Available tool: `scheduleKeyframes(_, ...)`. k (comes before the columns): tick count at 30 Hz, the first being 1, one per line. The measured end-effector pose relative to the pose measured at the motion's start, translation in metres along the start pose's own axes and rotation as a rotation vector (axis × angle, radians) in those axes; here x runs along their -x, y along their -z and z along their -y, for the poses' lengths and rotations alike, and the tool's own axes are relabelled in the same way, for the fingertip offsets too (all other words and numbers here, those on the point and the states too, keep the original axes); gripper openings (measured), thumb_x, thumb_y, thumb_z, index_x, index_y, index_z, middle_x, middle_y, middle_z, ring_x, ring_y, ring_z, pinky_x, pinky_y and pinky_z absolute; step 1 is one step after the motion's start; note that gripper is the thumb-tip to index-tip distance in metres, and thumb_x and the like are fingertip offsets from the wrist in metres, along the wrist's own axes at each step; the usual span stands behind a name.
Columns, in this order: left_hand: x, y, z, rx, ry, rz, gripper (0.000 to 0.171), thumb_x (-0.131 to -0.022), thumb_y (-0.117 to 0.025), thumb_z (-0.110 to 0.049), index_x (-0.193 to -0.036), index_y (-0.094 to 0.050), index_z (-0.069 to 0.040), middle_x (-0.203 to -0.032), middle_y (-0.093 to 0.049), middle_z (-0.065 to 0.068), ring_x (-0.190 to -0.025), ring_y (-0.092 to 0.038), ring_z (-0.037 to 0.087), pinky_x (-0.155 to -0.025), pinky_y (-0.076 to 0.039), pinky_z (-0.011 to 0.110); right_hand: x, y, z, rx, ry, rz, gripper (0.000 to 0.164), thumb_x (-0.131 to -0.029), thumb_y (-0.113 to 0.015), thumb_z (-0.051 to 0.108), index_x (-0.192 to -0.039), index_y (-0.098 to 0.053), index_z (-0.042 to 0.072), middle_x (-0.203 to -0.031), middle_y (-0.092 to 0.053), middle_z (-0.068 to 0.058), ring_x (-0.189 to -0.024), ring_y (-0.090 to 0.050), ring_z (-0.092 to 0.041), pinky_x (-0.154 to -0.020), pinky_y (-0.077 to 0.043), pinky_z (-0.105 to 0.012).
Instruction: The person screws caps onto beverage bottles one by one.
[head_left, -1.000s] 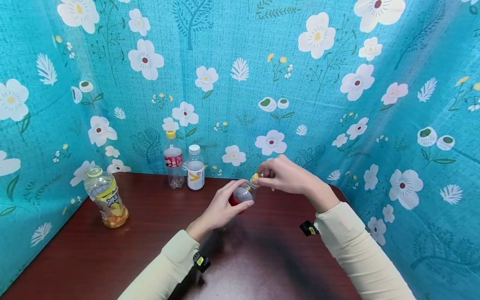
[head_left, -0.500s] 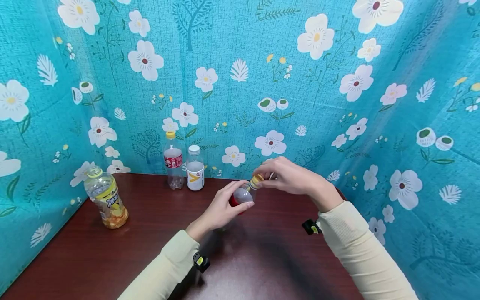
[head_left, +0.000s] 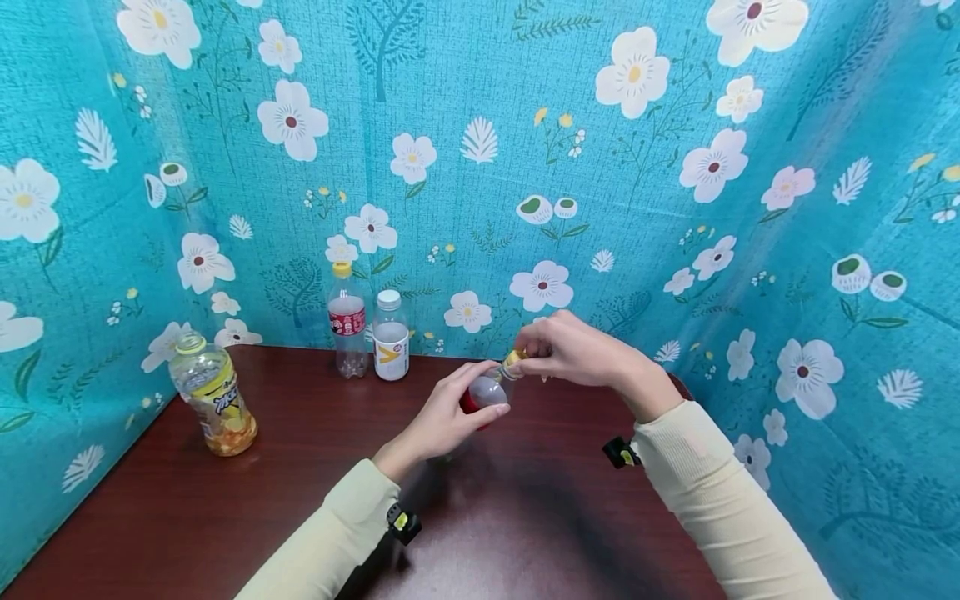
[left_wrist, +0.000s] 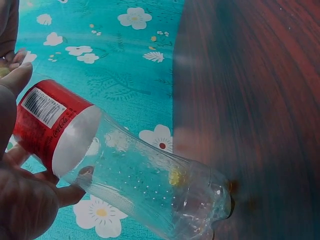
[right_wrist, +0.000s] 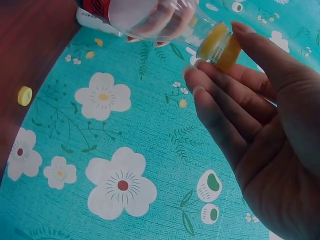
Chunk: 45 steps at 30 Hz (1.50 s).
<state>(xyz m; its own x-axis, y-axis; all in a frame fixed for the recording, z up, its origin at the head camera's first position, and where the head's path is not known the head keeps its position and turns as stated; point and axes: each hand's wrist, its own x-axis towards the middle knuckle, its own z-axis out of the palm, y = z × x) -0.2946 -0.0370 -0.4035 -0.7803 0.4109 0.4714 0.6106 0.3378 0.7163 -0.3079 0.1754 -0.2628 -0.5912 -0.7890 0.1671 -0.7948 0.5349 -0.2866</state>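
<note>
My left hand (head_left: 444,414) grips a clear plastic Coca-Cola bottle (head_left: 488,390) around its red label (left_wrist: 50,116). The bottle is tilted, its neck toward the right and its base (left_wrist: 212,200) toward the table in the left wrist view. At its mouth my right hand (head_left: 573,350) pinches a yellow bottle cap (right_wrist: 229,53) between thumb and fingers. A yellow ring (right_wrist: 213,41) sits on the neck, and a strip of clear thread shows between ring and cap. The other right fingers are loosely bent beneath.
A clear bottle with a yellow cap (head_left: 347,325) and a white-capped bottle (head_left: 391,337) stand at the table's back edge. An uncapped bottle with a yellow label (head_left: 213,396) stands at left. Another yellow cap (right_wrist: 24,96) lies near the table edge. A floral curtain (head_left: 465,167) surrounds the table.
My right fingers moved in over the cap half a second ago and have since turned back, keeping their pinch at the mouth. My left hand and the bottle stay nearly still.
</note>
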Motion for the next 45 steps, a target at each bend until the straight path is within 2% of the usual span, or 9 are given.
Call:
scheduleKeyframes(5, 0.000, 0.000, 0.000, 0.004, 0.003, 0.003, 0.059, -0.084, -0.066, -0.045, -0.137, -0.043, -0.033, -0.127, -0.050, -0.009, -0.107, -0.052, 0.011, -0.080, -0.051, 0.027, 0.000, -0.003, 0.003, 0.029, -0.022, -0.028, 0.015, -0.089, -0.064, 0.034, -0.080, -0.067, 0.021, -0.060, -0.058, 0.010, -0.047, -0.055, -0.005, -0.050, -0.047, -0.025)
scheduleKeyframes(9, 0.000, 0.001, 0.001, -0.006, -0.010, -0.003, 0.060, -0.084, -0.066, -0.046, -0.138, -0.043, -0.030, -0.127, -0.051, -0.009, -0.107, -0.052, 0.011, -0.081, -0.051, 0.027, 0.001, -0.005, 0.005, 0.136, -0.063, -0.056, 0.025, -0.091, -0.060, 0.040, -0.069, -0.065, 0.027, -0.052, -0.050, 0.011, -0.043, -0.047, -0.006, -0.043, -0.040, -0.027)
scheduleKeyframes(13, 0.000, 0.002, 0.001, -0.016, -0.018, -0.022, 0.060, -0.085, -0.066, -0.045, -0.137, -0.044, -0.027, -0.126, -0.052, -0.008, -0.106, -0.052, 0.010, -0.081, -0.051, 0.028, 0.001, -0.006, 0.007, 0.227, -0.108, -0.067, 0.029, -0.091, -0.054, 0.049, -0.074, -0.068, 0.031, -0.051, -0.048, 0.012, -0.045, -0.043, -0.007, -0.043, -0.037, -0.028)
scheduleKeyframes(18, 0.000, 0.004, 0.000, -0.004, 0.011, -0.022, 0.057, -0.084, -0.067, -0.045, -0.135, -0.045, -0.033, -0.123, -0.051, -0.013, -0.104, -0.052, 0.008, -0.079, -0.051, 0.025, 0.002, -0.001, 0.006, 0.101, -0.058, -0.007, 0.026, -0.089, -0.060, 0.043, -0.106, -0.065, 0.024, -0.068, -0.057, 0.013, -0.060, -0.054, -0.004, -0.057, -0.047, -0.027)
scheduleKeyframes(21, -0.001, 0.004, -0.001, -0.009, 0.006, -0.016, 0.057, -0.084, -0.067, -0.045, -0.135, -0.045, -0.032, -0.123, -0.052, -0.011, -0.103, -0.053, 0.009, -0.078, -0.051, 0.025, 0.002, 0.002, 0.006, 0.046, -0.004, 0.031, 0.027, -0.089, -0.064, 0.033, -0.113, -0.061, 0.020, -0.072, -0.058, 0.010, -0.067, -0.056, -0.005, -0.063, -0.049, -0.027)
scheduleKeyframes(25, -0.002, 0.004, -0.001, -0.027, -0.012, -0.013, 0.058, -0.084, -0.067, -0.044, -0.135, -0.046, -0.027, -0.124, -0.053, -0.007, -0.104, -0.053, 0.011, -0.079, -0.051, 0.027, 0.001, 0.001, 0.006, 0.030, 0.003, 0.033, 0.018, -0.090, -0.064, 0.028, -0.105, -0.063, 0.017, -0.065, -0.055, 0.008, -0.058, -0.053, -0.009, -0.057, -0.046, -0.026)
scheduleKeyframes(31, -0.002, 0.004, -0.001, -0.048, -0.001, -0.015, 0.057, -0.082, -0.069, -0.043, -0.133, -0.047, -0.028, -0.122, -0.053, -0.011, -0.104, -0.052, 0.008, -0.080, -0.050, 0.024, 0.000, -0.004, 0.008, 0.019, -0.059, 0.009, 0.014, -0.088, -0.065, 0.032, -0.089, -0.063, 0.018, -0.060, -0.055, 0.007, -0.050, -0.053, -0.007, -0.053, -0.046, -0.025)
scheduleKeyframes(37, -0.002, 0.002, -0.002, -0.051, -0.013, -0.029, 0.057, -0.082, -0.069, -0.045, -0.133, -0.047, -0.030, -0.122, -0.052, -0.013, -0.104, -0.051, 0.005, -0.079, -0.050, 0.023, -0.003, -0.006, 0.009, 0.034, -0.081, -0.030, 0.015, -0.089, -0.064, 0.031, -0.084, -0.068, 0.017, -0.057, -0.056, 0.010, -0.046, -0.053, -0.007, -0.049, -0.046, -0.025)
scheduleKeyframes(45, -0.004, 0.002, -0.003, -0.068, -0.057, -0.040, 0.058, -0.083, -0.068, -0.044, -0.134, -0.048, -0.024, -0.125, -0.054, -0.003, -0.106, -0.053, 0.011, -0.081, -0.050, 0.027, -0.004, -0.006, 0.011, 0.081, -0.041, -0.071, 0.013, -0.089, -0.065, 0.026, -0.085, -0.070, 0.015, -0.057, -0.054, 0.008, -0.047, -0.046, -0.008, -0.045, -0.040, -0.025)
